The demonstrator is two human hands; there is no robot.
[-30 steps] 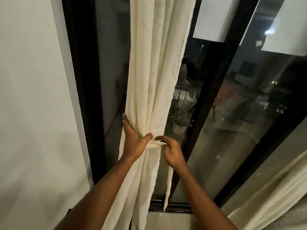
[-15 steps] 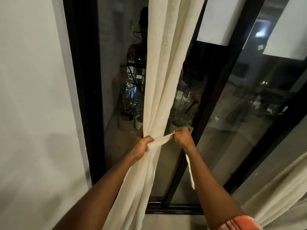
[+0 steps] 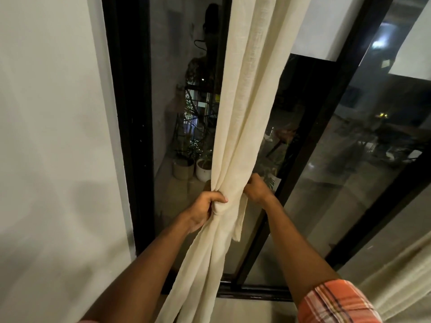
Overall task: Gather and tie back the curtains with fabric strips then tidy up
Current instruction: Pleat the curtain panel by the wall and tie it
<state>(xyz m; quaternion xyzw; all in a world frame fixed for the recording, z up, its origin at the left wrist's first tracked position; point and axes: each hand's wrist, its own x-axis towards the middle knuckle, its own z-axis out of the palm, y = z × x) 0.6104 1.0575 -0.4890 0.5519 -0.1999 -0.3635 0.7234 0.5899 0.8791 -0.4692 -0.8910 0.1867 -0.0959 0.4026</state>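
- Plainly, the curtain (image 3: pixel 247 113) is light, loosely woven cloth. It hangs in soft folds from above and is pinched into a narrow waist at mid-height, with its lower part falling towards the viewer.
- Left hand (image 3: pixel 205 208): on the curtain's left side at that waist, with fingers and thumb curled tight round the bunched folds.
- Right hand (image 3: pixel 255 191): on the curtain's right side, level with the waist and curled closed. It seems to pinch the fabric strip (image 3: pixel 238 220), though its fingertips are hidden behind the cloth.
- The strip is the same pale cloth and limp. Its free end dangles just right of the waist.
- Handling, as a judgement: nothing here is heavy or fragile, but soft folds will spread once released. The best hold is right at the waist, with the strip taken close to the bunch so the tie cinches without slack.
- Behind the curtain are dark glass and a black window frame (image 3: pixel 130 136), with potted plants (image 3: pixel 193 167) outside, low to the curtain's left.
- A pale wall (image 3: pixel 51 136) lies further left of the curtain, and a second curtain (image 3: pixel 396 276) hangs loose far to its lower right.
- A plaid sleeve (image 3: pixel 335 301) shows on the right arm.
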